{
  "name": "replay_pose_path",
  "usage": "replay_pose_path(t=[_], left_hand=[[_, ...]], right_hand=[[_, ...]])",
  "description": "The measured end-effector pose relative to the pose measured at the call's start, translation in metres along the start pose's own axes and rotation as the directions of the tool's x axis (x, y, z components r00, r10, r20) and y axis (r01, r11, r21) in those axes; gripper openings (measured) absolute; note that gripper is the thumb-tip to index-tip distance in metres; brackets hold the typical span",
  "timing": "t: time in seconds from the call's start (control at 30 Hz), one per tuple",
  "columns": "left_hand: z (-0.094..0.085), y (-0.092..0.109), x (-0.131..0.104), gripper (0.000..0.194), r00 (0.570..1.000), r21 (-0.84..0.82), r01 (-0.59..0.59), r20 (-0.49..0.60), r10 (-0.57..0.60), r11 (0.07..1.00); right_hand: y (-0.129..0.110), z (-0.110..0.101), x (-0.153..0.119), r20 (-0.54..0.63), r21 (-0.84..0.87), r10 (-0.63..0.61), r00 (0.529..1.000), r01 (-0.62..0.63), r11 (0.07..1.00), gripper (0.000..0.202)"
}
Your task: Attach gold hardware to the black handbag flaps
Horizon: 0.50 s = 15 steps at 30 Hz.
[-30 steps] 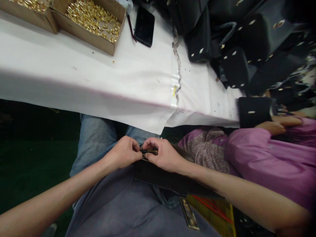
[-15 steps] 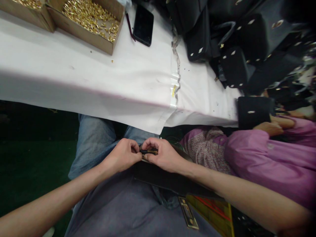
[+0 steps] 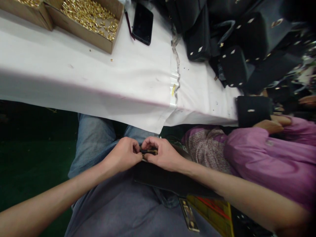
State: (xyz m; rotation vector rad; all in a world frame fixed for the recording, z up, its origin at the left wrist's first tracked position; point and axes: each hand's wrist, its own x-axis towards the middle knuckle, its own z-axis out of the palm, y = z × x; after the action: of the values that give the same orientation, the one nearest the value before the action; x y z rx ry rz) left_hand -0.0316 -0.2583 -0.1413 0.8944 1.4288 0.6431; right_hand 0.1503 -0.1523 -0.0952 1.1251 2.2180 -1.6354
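Over my lap, my left hand (image 3: pixel 127 153) and my right hand (image 3: pixel 161 154) meet at a small dark strap piece with gold-coloured metal (image 3: pixel 149 151). Both hands pinch it, the left at its left end and the right around its right end. Beneath my right hand and forearm lies a flat black panel (image 3: pixel 170 179), which looks joined to the piece, though the fingers hide the spot. A gold-edged metal plate (image 3: pixel 189 215) hangs or rests lower down, beside a yellow crate (image 3: pixel 217 214).
A white-covered table (image 3: pixel 98 79) runs ahead, with cardboard boxes of gold fittings (image 3: pixel 81 34) and a phone (image 3: pixel 142 24). Black bags (image 3: pixel 234 65) pile up at the right. A person in a pink top (image 3: pixel 266 154) sits close on my right, a hand at a black bag (image 3: pixel 254 112).
My hands stay almost where they were, with the same grip. At the far right edge, another hand now shows near the bags.
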Motion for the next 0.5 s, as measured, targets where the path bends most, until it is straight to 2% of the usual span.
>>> replay_pose_path(t=[0.1,0.2,0.37,0.5], left_hand=[[0.011,0.000,-0.003,0.010,0.995,0.035,-0.033,-0.093,0.036,0.999],[0.013,-0.001,-0.004,0.012,0.987,0.038,-0.067,-0.141,0.071,0.997],[-0.002,-0.002,-0.003,0.016,0.996,0.019,-0.095,0.002,0.095,0.995],[-0.006,0.003,-0.009,0.017,0.996,0.058,-0.091,-0.001,0.091,0.994]], right_hand=[[0.001,-0.002,0.002,-0.003,0.011,0.012,1.000,-0.012,1.000,0.024],[0.003,-0.004,0.004,-0.008,0.040,0.052,0.999,-0.052,0.998,0.023],[0.001,-0.011,0.001,0.059,0.003,-0.013,0.998,0.013,1.000,0.022],[-0.004,-0.013,-0.004,0.064,-0.039,-0.089,0.994,0.092,0.995,0.026]])
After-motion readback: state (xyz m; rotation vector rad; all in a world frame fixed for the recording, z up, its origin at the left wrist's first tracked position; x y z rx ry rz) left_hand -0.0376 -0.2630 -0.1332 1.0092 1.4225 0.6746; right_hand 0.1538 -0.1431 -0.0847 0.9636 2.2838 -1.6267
